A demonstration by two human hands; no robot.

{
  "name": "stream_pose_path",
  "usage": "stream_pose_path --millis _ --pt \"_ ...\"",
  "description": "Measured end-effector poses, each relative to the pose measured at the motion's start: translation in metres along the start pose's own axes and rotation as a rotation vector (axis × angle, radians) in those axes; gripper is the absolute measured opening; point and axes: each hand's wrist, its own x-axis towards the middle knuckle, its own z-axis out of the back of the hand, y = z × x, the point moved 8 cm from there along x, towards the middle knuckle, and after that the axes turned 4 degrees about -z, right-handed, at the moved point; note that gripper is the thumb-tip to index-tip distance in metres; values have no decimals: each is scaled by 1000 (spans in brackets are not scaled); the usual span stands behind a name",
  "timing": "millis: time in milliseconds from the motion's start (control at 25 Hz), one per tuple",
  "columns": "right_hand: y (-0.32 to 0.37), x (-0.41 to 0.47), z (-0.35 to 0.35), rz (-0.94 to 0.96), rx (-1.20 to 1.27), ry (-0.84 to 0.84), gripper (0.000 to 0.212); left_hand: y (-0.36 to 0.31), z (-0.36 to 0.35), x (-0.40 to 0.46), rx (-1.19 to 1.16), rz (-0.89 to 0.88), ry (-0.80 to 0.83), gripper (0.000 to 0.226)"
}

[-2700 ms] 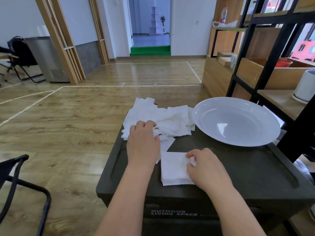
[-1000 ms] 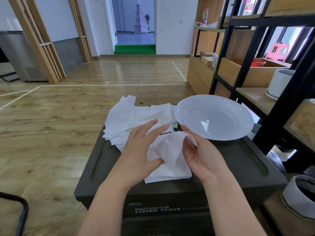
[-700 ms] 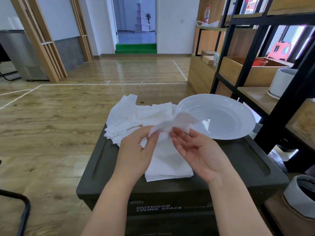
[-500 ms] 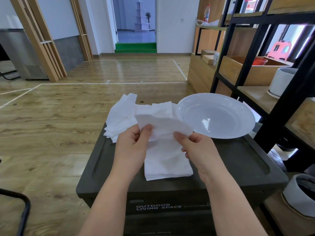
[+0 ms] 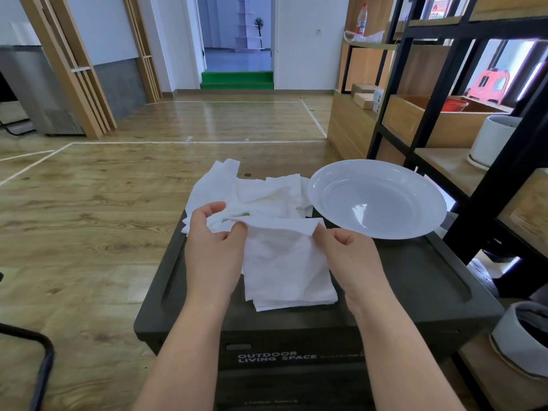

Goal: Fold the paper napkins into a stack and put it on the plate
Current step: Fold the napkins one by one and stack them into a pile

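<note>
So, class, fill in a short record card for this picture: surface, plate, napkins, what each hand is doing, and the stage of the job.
surface: dark storage box serving as the table
plate: white plate, nothing on it, far right of the box
loose napkins: unfolded pile left of the plate
folded stack: near edge, under the hands
left hand: pinches the held napkin at its top left corner
right hand: pinches its top right corner
stage: folding; stack not yet on the plate

Both hands (image 5: pixel 213 247) (image 5: pixel 347 250) pinch napkin (image 5: pixel 281 247) above stack (image 5: pixel 293 301), seemingly untouching.
</note>
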Motion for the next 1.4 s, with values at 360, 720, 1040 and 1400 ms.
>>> stream_pose_path --millis 360,720,1040,1400 --pt "-11 2 2 -110 233 -43 41 -15 -7 -2 -11 -63 97 19" --pt "18 -2 10 229 147 -44 28 -20 -22 -5 54 -154 300 8" --pt "35 -11 3 460 -360 42 25 -24 -9 -1 199 -267 241 18" --pt "31 -8 4 296 103 223 13 -28 -21 -5 -14 -199 382 5"
